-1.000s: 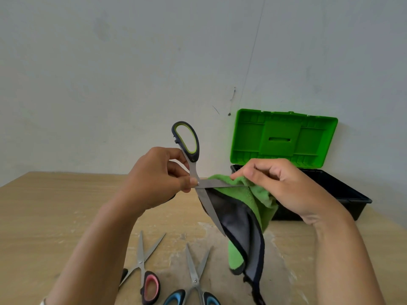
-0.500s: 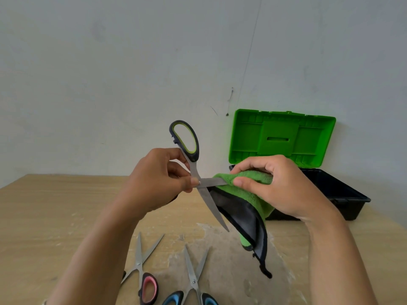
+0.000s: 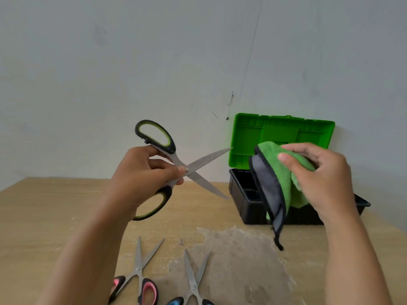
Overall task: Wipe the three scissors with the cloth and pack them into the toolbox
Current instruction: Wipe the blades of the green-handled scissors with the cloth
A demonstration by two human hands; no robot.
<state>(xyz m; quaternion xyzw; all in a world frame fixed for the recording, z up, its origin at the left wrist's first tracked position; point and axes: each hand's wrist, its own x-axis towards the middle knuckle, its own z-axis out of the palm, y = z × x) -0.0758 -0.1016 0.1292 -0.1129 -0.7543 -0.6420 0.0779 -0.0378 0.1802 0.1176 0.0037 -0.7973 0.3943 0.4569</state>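
My left hand (image 3: 141, 179) grips the green-and-black scissors (image 3: 204, 164) near the pivot, above the table, with the blades spread wide and pointing right. My right hand (image 3: 319, 179) holds the green and grey cloth (image 3: 273, 188) bunched up, apart from the blades, in front of the toolbox. The cloth's grey side hangs down toward the table. The pink-handled scissors (image 3: 138, 274) and the blue-handled scissors (image 3: 193, 282) lie open on the table near its front edge. The toolbox (image 3: 244, 194) stands open at the back right, its green lid (image 3: 246, 133) leaning on the wall.
A wooden table (image 3: 44, 216) with a worn grey patch (image 3: 237, 265) in the middle carries everything. A pale wall rises right behind the table and toolbox.
The cloth has come off the blade and my right hand has moved right and up with it. My left hand has turned the scissors, so both blades now show bare and spread.
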